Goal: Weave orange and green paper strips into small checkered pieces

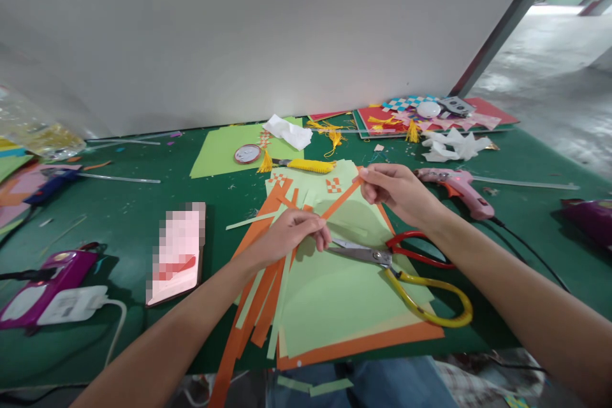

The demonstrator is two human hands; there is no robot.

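An orange paper strip (341,198) is stretched at a slant between my two hands. My left hand (301,231) pinches its lower end, and my right hand (389,190) pinches the upper end. Beneath them lies a stack of light green paper (344,306) with orange sheets under it. Scissors (377,257) with one red and one yellow handle rest partly spread on the stack, just below my hands. Loose orange strips (265,312) and pale green ones lie to the left of the stack. A small woven orange-and-white checkered piece (333,185) sits between my hands, toward the back.
A yellow utility knife (306,166) and a round tin (247,153) lie behind the stack. On the right are a pink glue gun (459,188) and crumpled tissue (454,144). A phone (176,255) and a purple power strip (52,284) are at left. A grey panel (268,32) borders the table's back.
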